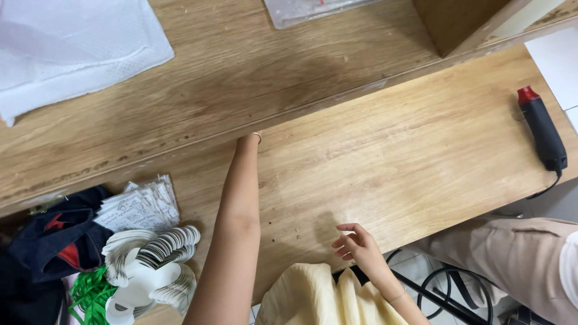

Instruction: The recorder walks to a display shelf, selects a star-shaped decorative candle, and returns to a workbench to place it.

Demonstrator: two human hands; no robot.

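My left forearm (238, 229) stretches forward across the lower wooden table (409, 162). Its hand is hidden under the edge of the raised wooden board (241, 78); only the wrist with a thin bracelet (257, 136) shows. My right hand (356, 245) hovers at the table's near edge, fingers loosely curled and apart, holding nothing. Pale yellow cloth (319, 298) lies just below it, between my arms.
Left of my arm lie fanned white card tags (153, 265), printed leaflets (141, 204), green ribbon (90, 295) and dark fabric (54, 241). A black tool with a red tip (542, 129) rests at right. White sheets (60, 48), a clear tray (301, 9) and a box (463, 24) sit on the board. Another person's beige-trousered leg (518, 259) is at right.
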